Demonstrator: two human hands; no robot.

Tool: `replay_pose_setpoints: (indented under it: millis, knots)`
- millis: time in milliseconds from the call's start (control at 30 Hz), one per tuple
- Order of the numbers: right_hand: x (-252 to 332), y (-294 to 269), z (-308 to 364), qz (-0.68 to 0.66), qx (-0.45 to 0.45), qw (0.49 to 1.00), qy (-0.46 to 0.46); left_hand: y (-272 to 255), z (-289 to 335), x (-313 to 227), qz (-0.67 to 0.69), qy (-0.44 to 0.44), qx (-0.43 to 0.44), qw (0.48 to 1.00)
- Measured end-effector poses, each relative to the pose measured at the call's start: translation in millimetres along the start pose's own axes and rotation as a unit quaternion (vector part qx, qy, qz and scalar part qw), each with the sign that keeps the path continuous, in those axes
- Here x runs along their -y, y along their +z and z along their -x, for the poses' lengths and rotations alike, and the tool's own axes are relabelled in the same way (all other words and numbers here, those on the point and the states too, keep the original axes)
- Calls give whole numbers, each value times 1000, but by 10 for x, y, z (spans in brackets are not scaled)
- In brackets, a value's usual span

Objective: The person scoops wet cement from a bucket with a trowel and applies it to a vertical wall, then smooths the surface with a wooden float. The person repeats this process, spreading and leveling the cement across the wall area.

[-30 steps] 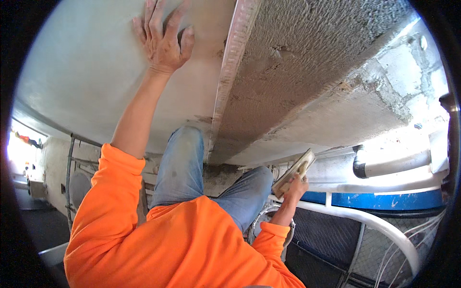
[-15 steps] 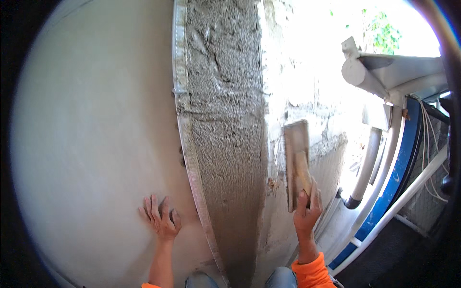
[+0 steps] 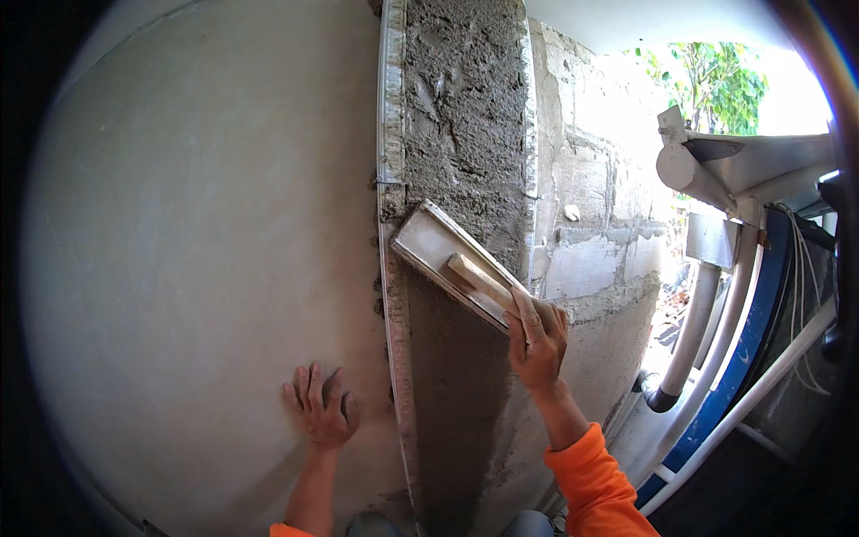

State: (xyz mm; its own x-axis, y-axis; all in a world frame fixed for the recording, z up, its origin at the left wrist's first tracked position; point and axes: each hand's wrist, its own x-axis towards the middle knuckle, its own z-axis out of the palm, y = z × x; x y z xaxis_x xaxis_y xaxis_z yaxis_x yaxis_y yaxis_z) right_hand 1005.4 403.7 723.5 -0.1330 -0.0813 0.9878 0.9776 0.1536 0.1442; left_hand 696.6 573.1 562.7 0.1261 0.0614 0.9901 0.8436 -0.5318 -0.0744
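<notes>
My right hand is closed around the handle of a rectangular plastering float. The float lies slantwise across the strip of wet grey mortar, its far end at the left edge bead. Above it the mortar is rough and lumpy; below, the strip looks smoother and darker. A pale perforated edge bead runs down the left side of the strip, and another down the right. My left hand rests with fingers spread on the smooth plastered wall, left of the strip.
Right of the strip is a partly plastered block wall. Farther right stand grey pipes, a metal bracket, a blue panel, a white rail and loose cables. Green leaves show outside.
My right hand has brought the float left from the block wall onto the mortar strip, turning it from upright to slanted. The left hand still lies on the wall; the whole view has shifted.
</notes>
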Motion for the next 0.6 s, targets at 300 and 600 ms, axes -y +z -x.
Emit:
replay_pose_setpoints:
  millis: [300,600]
  knots:
    - [49,169,-162,-4,-39,999,0,-11,4,-16,9,-2,6,1000]
    - [-90,298,-681,23,-81,996,-4,-22,-5,-16,3,0,-1,1000]
